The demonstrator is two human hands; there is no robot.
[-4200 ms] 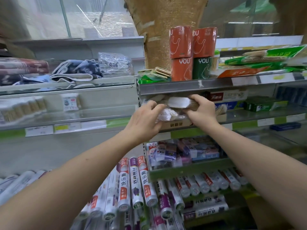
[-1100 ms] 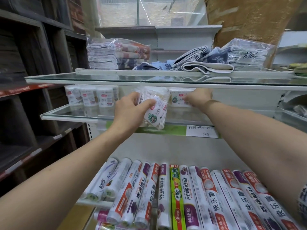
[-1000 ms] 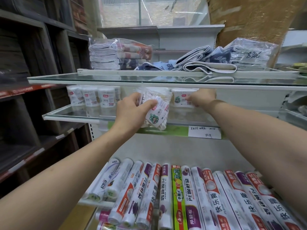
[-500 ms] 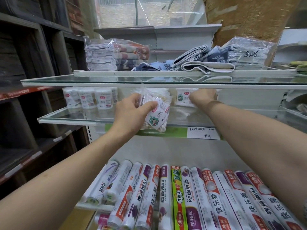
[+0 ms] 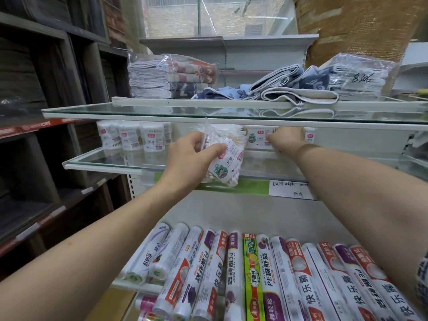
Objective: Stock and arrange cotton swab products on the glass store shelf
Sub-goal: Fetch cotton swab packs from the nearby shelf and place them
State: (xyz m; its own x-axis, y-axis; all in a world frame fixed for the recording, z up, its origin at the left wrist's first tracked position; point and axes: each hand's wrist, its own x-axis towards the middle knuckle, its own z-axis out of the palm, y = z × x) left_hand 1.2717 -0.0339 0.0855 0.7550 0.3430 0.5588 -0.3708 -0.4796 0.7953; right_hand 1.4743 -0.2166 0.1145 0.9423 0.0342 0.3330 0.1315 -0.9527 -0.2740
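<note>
**A:** What has changed for us over the last second?

**B:** Very little. Our left hand (image 5: 190, 158) has held the bag of cotton swabs (image 5: 223, 158) at the front edge of the glass shelf (image 5: 102, 159) the whole time, neither setting it down nor pulling it away. Our right hand (image 5: 286, 141) has crept slightly further right along the back row, and is now against the cotton swab tubs (image 5: 257, 140) standing under the upper glass shelf (image 5: 162, 112).

**A:** So what does that mean for the stocking?

**B:** We judge that we are making room first. The bag is not yet shelved; the right hand seems to be straightening or shifting tubs so a gap opens.

**A:** How do the fingers stand?

**B:** On the left, the thumb and fingers are curled round the bag, grasping it firmly, with its label facing us and its lower end hanging just past the shelf edge. On the right, the fingers are bent in at the tubs; we can't tell from here whether they pinch one or only push.

**A:** Anything else on that shelf?

**B:** Three more labelled tubs (image 5: 134, 137) stand well to the left, untouched.
</note>
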